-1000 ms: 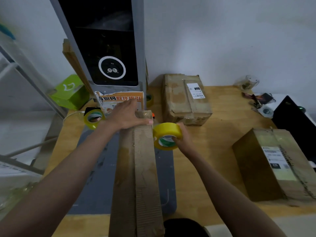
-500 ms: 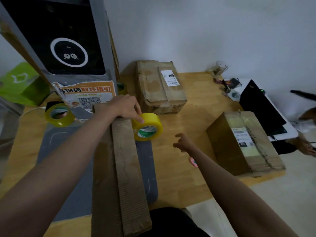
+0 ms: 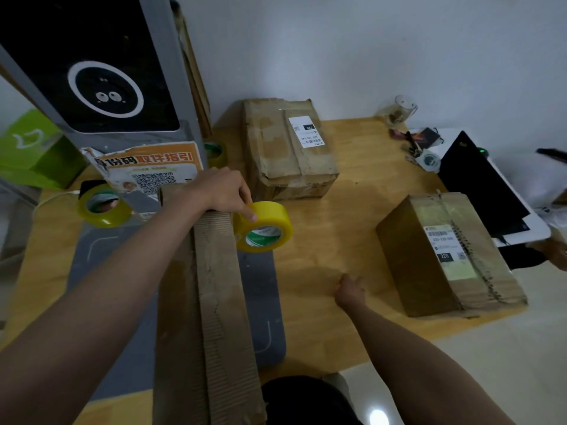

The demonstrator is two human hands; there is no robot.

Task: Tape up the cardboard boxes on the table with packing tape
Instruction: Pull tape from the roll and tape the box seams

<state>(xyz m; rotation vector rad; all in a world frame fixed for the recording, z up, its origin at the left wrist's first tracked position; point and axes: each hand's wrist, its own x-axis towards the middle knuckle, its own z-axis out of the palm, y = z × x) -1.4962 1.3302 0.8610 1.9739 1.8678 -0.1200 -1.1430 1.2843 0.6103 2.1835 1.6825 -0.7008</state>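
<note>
A long, narrow cardboard box (image 3: 211, 302) lies on a grey mat (image 3: 267, 305) and runs away from me. My left hand (image 3: 221, 191) rests on its far end, fingers bent down over the edge, a fingertip touching the top of a yellow packing tape roll (image 3: 264, 230). The roll sits against the box's right side. My right hand (image 3: 349, 291) hovers low over the bare wooden table (image 3: 331, 234), right of the mat, loosely curled and holding nothing. Two more labelled cardboard boxes stand on the table: one at the back (image 3: 285, 148), one at the right (image 3: 445, 256).
A second tape roll (image 3: 102, 207) lies at the left by a tall grey kiosk (image 3: 92, 72). A green carton (image 3: 33, 148) is far left. A glass (image 3: 399, 110), small items and a black laptop (image 3: 478, 185) are at the back right. Another person's hand (image 3: 558, 250) shows at the right edge.
My right hand has let go of the yellow roll and moved right and toward me. My left hand's fingers have slid onto the roll. The view has swung to the right.
</note>
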